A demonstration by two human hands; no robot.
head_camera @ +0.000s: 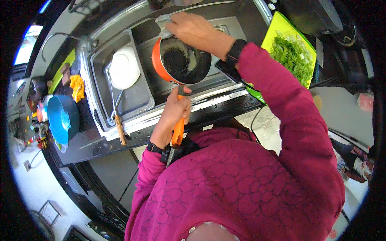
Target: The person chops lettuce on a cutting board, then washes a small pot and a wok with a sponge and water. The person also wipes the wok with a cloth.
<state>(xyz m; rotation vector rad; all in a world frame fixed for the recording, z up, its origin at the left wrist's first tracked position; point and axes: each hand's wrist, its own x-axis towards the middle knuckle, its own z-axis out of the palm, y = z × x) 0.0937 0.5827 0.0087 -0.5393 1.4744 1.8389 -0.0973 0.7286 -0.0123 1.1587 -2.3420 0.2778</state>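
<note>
An orange saucepan (156, 61) with a dark inside is held tilted over the sink, its opening facing up toward me. My left hand (175, 114) grips its orange handle (178, 132). At the pan's far rim, my right hand (193, 28) holds a grey-green scrubbing cloth (164, 25) against the edge. Some whitish wet residue or suds shows inside the pan. Left of the pan, a white bowl (124, 68) lies upside down in the drainer part of the steel sink (144, 99), beside a utensil with a wooden handle (120, 129).
A lime-green cutting board (274, 25) with chopped greens (291, 57) lies at the right. On the left stand a blue basin (63, 120) and an orange cloth (77, 88). The faucet (60, 34) arches at the back left. A dark phone-like device (226, 70) is near my right wrist.
</note>
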